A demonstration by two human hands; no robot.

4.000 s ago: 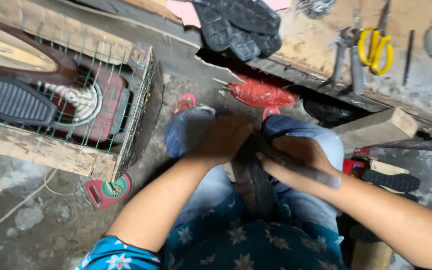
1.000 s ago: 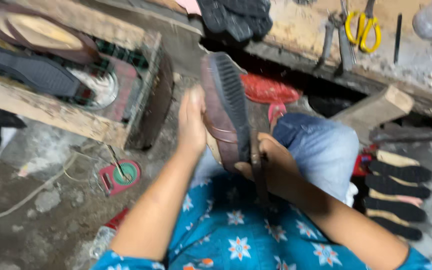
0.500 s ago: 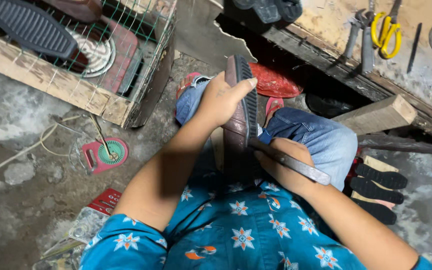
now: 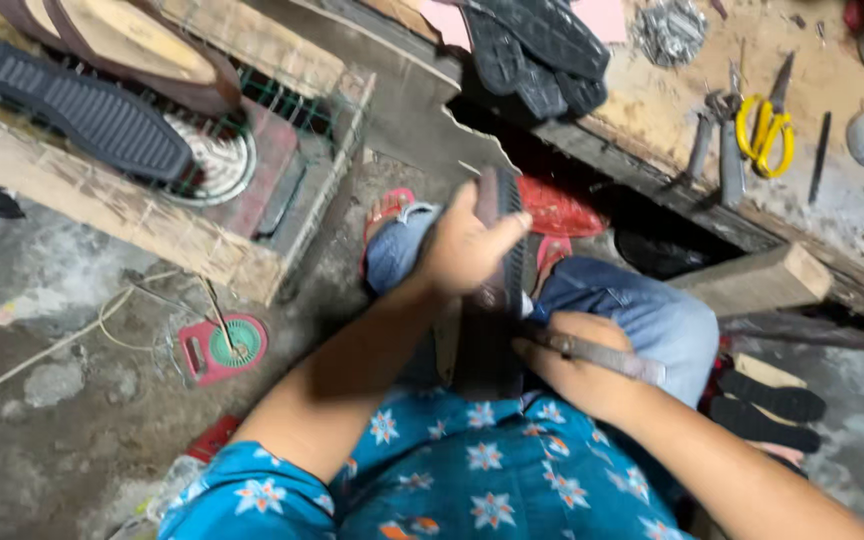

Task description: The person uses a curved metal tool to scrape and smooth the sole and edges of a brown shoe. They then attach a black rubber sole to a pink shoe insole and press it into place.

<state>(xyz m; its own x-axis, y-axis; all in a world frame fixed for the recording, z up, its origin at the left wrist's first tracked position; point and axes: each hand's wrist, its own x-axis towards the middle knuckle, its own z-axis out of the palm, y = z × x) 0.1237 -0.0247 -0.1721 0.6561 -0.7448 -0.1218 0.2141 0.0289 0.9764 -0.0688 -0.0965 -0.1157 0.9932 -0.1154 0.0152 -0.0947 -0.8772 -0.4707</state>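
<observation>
**Sole gripped on the lap**

Left hand clamps the dark ribbed sole upright over the knees; right hand closes on a metal blade. At ten o'clock, one wire crate; at two o'clock, one yellow scissors.

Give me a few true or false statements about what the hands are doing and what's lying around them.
1. The left hand grips a dark shoe sole stood on edge. True.
2. The right hand is empty. False: it holds a metal tool.
3. Yellow scissors lie on the bench. True.
4. The wire crate holds only bottles. False: soles lie on it.
5. The person wears blue jeans. True.
</observation>
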